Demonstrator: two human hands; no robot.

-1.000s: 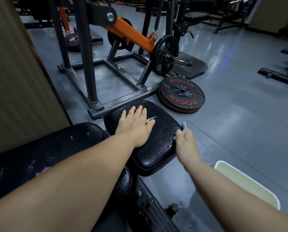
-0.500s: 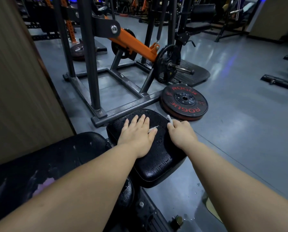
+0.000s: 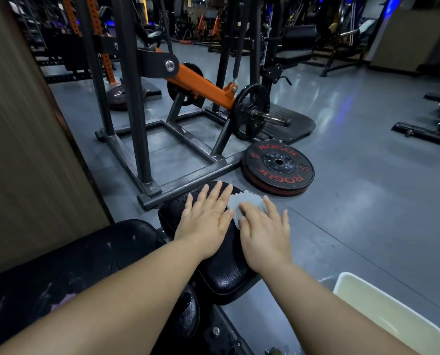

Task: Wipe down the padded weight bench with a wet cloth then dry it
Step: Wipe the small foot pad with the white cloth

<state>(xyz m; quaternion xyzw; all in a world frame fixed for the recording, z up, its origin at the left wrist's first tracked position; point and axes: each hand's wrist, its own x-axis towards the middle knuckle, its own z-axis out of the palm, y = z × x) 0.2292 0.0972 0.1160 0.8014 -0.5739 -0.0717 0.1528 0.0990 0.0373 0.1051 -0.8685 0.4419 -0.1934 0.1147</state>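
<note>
Cracked, glossy black leatherette on the bench (image 3: 224,272); nubbly white cloth (image 3: 242,201); matt rubber weight plate (image 3: 277,170); dull grey metal machine frame (image 3: 188,180); smooth, faintly glossy floor (image 3: 367,201)

Obscured: cloth (image 3: 242,201) partly under right hand (image 3: 264,235); white tub (image 3: 382,312) cut off btm-right; bench back pad (image 3: 60,265) cut off left/btm; far machines (image 3: 300,37) too dark to ID.

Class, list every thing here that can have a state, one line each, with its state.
Seat pad: cracked, wet-looking.
Cloth: bunched on the pad.
Left hand: flat on the pad, fingers straight.
Right hand: fingers straight, pressing the cloth.
Tub: open-topped, on the floor.
Weight plate: lying on the floor.
</note>
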